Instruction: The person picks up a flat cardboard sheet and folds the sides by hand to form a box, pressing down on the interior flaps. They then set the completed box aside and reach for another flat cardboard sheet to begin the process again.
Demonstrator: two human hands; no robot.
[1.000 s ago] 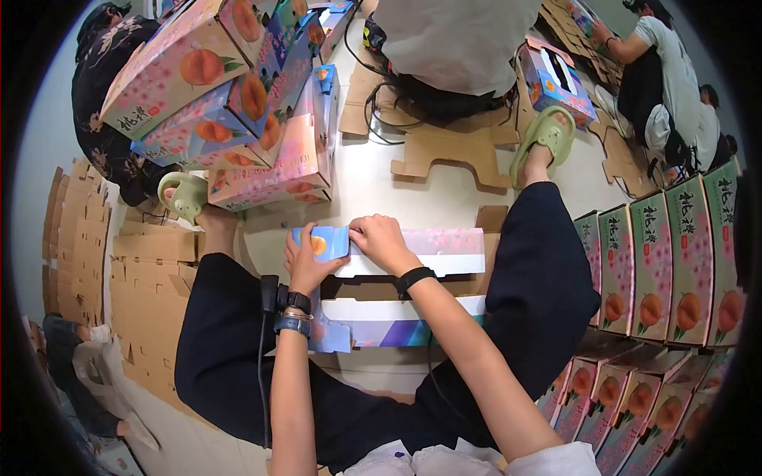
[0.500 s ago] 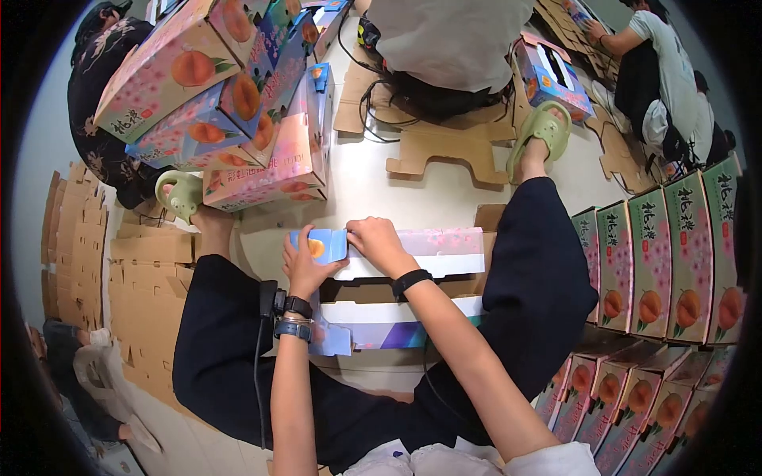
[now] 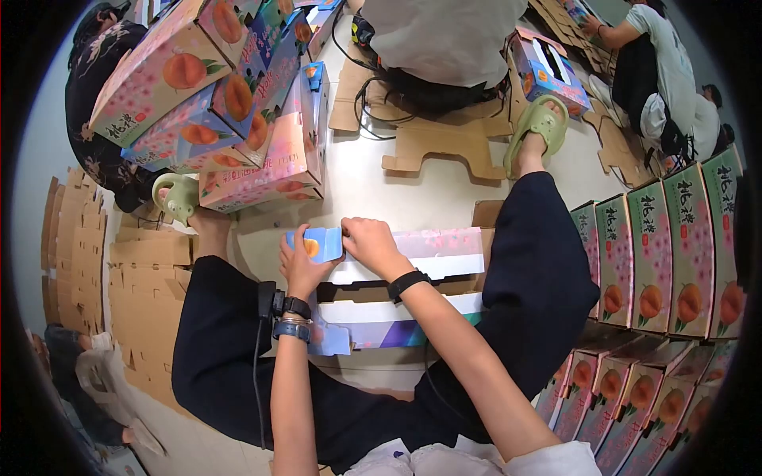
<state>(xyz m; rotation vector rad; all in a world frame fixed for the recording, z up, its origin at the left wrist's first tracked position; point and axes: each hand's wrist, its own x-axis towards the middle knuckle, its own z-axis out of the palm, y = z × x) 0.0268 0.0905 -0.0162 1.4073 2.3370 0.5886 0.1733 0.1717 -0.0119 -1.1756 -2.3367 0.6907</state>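
Note:
A half-folded peach-print carton [image 3: 429, 252] lies on the floor between my legs, pink and white on top, its brown inside showing. My left hand [image 3: 300, 268] grips the carton's blue end flap [image 3: 319, 243] with the peach picture. My right hand [image 3: 370, 244] presses on the carton's top edge right beside that flap, fingers curled over it. Both wrists wear dark bands.
Finished peach cartons [image 3: 230, 119] are piled at the upper left and stand in rows [image 3: 667, 254] at the right. Flat brown cardboard blanks [image 3: 147, 278] lie at the left, more [image 3: 432, 151] ahead. Other people sit at the top [image 3: 444, 40] and upper right [image 3: 659, 71].
Both hands and the carton's flap end have shifted slightly left and up in the view. The grip looks the same.

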